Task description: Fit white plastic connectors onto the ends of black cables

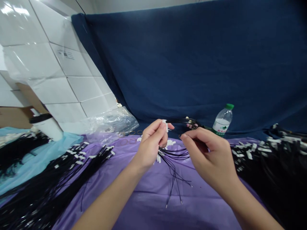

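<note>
Blue backdrop: a dark blue cloth point(192, 64) hangs across the far side and drapes down onto the table's back edge.
White cartons: stacked white boxes point(48, 64) wrapped in clear film fill the upper left; one bears a small printed label.
Purple cover: a purple sheet point(148, 204) lies over the table under both hands; a light blue sheet point(35, 156) adjoins it on the left.
Right heap: black wires with white connectors point(271, 159) piled high at the right edge, close to the right forearm.
Left heap: black wire leads point(59, 179) fanned across the purple and blue sheets, white tags at their far ends.
Plastic bag: a crumpled clear bag point(112, 123) lies left of centre at the back; its contents cannot be made out.
Cup: a white cup with a dark lid point(46, 126) stands at the left; contents hidden.
Bottle: a clear water bottle point(222, 121), green cap on, stands upright behind the right hand.
Open room: bare purple sheet in front, between the two forearms.
Left hand point(151, 145): closed around a bundle of thin black wires point(174, 169), a white connector point(165, 124) pinched at its fingertips; the wire ends trail onto the sheet.
Right hand point(211, 156): just beside the left, fingers curled, thumb and forefinger pinched on black wire strands.
Loose connectors: small white connector housings point(170, 142) lie scattered on the sheet behind the hands.
</note>
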### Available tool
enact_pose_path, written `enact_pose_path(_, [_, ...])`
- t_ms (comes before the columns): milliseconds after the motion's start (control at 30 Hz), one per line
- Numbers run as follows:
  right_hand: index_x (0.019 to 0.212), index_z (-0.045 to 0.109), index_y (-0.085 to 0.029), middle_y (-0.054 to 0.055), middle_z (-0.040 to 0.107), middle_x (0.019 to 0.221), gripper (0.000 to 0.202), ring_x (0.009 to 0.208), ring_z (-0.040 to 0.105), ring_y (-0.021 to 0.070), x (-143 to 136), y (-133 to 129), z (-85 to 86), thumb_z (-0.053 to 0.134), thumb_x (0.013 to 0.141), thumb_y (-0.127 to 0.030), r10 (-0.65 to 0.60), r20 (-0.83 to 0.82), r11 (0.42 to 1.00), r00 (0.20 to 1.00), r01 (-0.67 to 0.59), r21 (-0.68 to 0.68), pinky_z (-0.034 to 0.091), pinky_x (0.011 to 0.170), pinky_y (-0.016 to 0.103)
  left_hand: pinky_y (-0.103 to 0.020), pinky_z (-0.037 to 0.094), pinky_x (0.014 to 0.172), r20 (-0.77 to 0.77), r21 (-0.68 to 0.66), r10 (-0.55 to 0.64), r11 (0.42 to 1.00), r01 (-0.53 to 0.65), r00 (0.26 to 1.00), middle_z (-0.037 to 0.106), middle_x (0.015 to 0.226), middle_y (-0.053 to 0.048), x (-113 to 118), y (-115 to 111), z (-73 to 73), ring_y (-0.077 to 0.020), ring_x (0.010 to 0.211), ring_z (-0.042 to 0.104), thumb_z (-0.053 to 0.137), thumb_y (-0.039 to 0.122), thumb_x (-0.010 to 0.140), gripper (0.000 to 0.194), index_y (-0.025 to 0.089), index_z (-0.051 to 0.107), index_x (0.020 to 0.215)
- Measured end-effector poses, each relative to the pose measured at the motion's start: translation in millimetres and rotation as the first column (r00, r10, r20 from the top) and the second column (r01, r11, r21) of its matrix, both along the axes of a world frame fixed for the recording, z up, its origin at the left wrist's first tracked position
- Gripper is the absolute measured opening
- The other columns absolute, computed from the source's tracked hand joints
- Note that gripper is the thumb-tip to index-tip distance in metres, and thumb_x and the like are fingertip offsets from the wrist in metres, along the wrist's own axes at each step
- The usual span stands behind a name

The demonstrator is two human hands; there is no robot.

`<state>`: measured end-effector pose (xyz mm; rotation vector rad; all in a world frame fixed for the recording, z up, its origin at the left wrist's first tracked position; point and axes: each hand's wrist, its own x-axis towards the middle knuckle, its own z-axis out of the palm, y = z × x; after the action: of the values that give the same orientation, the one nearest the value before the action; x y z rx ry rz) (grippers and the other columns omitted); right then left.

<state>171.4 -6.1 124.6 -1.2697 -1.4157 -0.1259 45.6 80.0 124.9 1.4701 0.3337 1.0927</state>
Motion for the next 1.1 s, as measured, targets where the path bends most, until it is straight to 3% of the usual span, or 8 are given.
enact_pose_path(200, [0.066, 0.063, -0.018, -0.004, 0.051, 0.056, 0.018, 0.051, 0.042, 0.0067, 0.5, -1.7, 0.4, 0.057, 0.083, -0.018, 0.002, -0.002, 1.000, 1.000, -0.002, -0.027, 0.032, 0.049, 0.022, -0.021, 0.020, 0.045, -0.019, 0.016, 0.006, 1.000, -0.006, 1.000, 0.031, 0.045, 0.008, 1.9, -0.6, -1.4, -0.0059, 0.043, 0.024, 0.046, 0.041, 0.093, 0.028, 0.018, 0.060, 0.087])
enact_pose_path(500, [0.065, 0.064, -0.016, -0.004, 0.056, 0.057, 0.021, 0.051, 0.043, 0.0064, 0.7, -3.7, 3.7, 0.055, 0.084, -0.020, 0.087, -0.213, 0.979, 0.973, -0.123, -0.162, 0.033, 0.046, 0.020, -0.022, 0.021, 0.046, -0.019, 0.143, 0.043, 0.989, -0.040, 0.999, 0.030, 0.048, 0.008, 3.7, 5.3, -9.2, -0.0059, 0.044, 0.023, 0.046, 0.042, 0.093, 0.027, 0.020, 0.060, 0.090])
enact_pose_path(800, [0.066, 0.064, -0.017, -0.003, 0.053, 0.056, 0.020, 0.050, 0.042, 0.0073, 0.1, -4.1, 4.1, 0.055, 0.083, -0.020, 0.098, -0.191, 0.982, 0.977, -0.126, -0.142, 0.032, 0.046, 0.021, -0.022, 0.022, 0.046, -0.046, 0.079, 0.021, 0.997, -0.018, 0.999, 0.030, 0.047, 0.008, 4.7, 0.1, -7.2, -0.0068, 0.044, 0.023, 0.050, 0.046, 0.090, 0.029, 0.019, 0.061, 0.089])
enact_pose_path(1100, [0.071, 0.062, -0.019, -0.003, 0.057, 0.063, 0.015, 0.055, 0.047, 0.0085, -0.9, -2.6, -0.4, 0.054, 0.084, -0.017, 0.057, -0.030, 0.996, 0.998, -0.059, -0.073, 0.035, 0.051, 0.023, -0.021, 0.020, 0.046, 0.021, 0.012, -0.044, 0.999, 0.043, 0.999, 0.029, 0.046, 0.008, 7.4, -4.5, -9.6, -0.0061, 0.043, 0.022, 0.049, 0.044, 0.091, 0.028, 0.019, 0.060, 0.086])
